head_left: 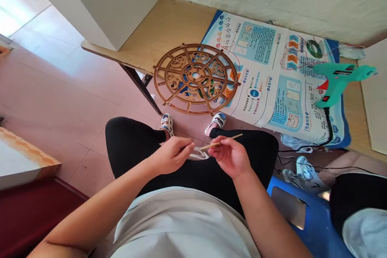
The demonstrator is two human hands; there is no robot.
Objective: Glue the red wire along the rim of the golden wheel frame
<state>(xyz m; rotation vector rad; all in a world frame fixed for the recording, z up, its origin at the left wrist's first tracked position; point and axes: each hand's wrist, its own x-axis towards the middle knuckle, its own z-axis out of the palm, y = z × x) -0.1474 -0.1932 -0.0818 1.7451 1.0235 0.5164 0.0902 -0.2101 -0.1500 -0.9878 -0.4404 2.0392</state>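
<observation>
Above my lap, my left hand point(174, 155) is closed with its back turned up, pinching a small whitish, see-through piece with a looped outline point(200, 154). Its exact kind I cannot make out, and the fingers cover part of it. A thin wooden stick point(237, 137) is held between the thumb and fingers of my right hand point(231, 156), palm facing up. The stick's left end points at the whitish piece; whether they touch I cannot tell. Beyond both hands, a round brown openwork wheel point(193, 107) with scroll patterns rests partly over the table's near edge.
A printed sheet point(266, 105) covers much of the low wooden table point(178, 14). On it lie a teal glue gun point(335, 84) with a black cord, a green tape roll point(315, 48) and thin red wire. At right are a blue stool point(317, 221) and another person's leg.
</observation>
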